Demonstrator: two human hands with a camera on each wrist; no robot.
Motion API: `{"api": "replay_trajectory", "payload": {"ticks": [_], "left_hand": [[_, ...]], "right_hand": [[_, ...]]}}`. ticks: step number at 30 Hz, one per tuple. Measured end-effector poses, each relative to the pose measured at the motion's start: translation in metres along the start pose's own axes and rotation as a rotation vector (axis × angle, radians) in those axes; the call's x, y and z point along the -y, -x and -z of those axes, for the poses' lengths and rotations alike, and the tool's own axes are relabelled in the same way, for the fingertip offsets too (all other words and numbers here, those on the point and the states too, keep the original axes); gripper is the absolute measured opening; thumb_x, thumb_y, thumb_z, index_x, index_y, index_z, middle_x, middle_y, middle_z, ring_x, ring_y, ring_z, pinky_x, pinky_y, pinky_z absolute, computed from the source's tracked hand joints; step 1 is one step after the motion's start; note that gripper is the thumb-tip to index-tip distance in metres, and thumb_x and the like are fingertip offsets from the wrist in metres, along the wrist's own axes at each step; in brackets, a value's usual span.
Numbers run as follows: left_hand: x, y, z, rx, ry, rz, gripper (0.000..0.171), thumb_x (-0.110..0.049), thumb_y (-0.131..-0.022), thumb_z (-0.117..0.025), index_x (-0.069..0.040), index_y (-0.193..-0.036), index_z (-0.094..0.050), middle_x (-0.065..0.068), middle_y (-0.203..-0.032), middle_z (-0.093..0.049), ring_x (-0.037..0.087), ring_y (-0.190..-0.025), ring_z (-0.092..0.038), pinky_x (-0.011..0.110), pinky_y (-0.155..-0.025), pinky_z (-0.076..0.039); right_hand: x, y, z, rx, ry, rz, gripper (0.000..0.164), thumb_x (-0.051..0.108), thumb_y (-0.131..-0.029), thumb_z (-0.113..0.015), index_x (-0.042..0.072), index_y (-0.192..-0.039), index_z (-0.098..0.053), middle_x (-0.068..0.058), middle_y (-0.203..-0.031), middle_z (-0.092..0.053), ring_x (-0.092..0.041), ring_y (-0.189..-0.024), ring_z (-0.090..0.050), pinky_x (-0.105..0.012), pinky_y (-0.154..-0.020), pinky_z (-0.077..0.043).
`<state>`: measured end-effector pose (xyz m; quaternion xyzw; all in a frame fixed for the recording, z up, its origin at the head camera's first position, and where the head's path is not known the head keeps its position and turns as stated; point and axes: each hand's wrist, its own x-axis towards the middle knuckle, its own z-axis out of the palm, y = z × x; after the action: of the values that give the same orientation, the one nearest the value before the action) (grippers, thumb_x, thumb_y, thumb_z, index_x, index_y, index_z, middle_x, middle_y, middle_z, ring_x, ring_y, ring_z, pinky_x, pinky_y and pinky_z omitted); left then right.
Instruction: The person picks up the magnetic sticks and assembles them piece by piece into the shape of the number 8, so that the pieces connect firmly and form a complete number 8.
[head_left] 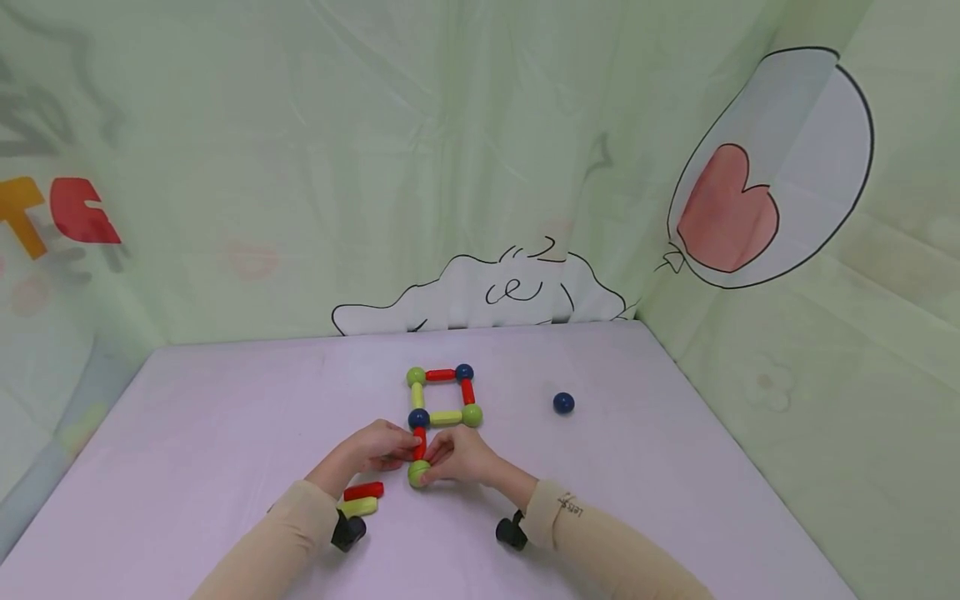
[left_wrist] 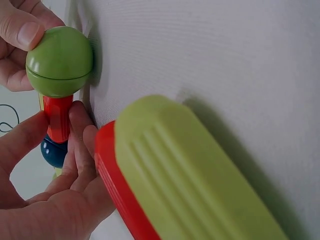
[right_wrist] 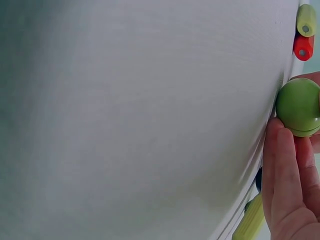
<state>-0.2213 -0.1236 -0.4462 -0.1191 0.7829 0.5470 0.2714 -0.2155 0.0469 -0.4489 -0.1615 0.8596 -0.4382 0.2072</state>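
Observation:
My left hand (head_left: 386, 444) pinches a red rod (left_wrist: 58, 118) between thumb and fingers. One end of that rod meets a blue ball (head_left: 418, 418), the near left corner of a square of rods and balls. At its other end sits a green ball (left_wrist: 60, 61), which my right hand (head_left: 462, 456) holds with thumb and fingers. The square's other corners are a green ball (head_left: 416, 376), a blue ball (head_left: 464, 372) and a green ball (head_left: 472, 415), joined by red and yellow-green rods.
Left of the hands, a loose red rod (head_left: 363, 491) and a yellow-green rod (head_left: 358, 506) lie side by side on the pale table (head_left: 225, 433). A single blue ball (head_left: 563, 403) rests to the right of the square. Printed curtains (head_left: 300, 167) stand behind the table.

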Motion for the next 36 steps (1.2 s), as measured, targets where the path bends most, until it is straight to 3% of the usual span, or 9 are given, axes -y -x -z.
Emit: {"api": "replay_trajectory", "payload": {"ticks": [36], "left_hand": [[0.000, 0.002, 0.001, 0.008, 0.007, 0.000, 0.026, -0.021, -0.088, -0.060, 0.003, -0.100, -0.062, 0.009, -0.087, -0.062, 0.019, -0.078, -0.056, 0.024, -0.070, -0.048]], "right_hand": [[-0.003, 0.002, 0.013, 0.071, 0.001, 0.130, 0.023, 0.010, -0.071, -0.078, 0.004, -0.090, -0.066, -0.002, -0.082, -0.065, -0.011, -0.073, -0.062, -0.022, -0.067, -0.051]]}}
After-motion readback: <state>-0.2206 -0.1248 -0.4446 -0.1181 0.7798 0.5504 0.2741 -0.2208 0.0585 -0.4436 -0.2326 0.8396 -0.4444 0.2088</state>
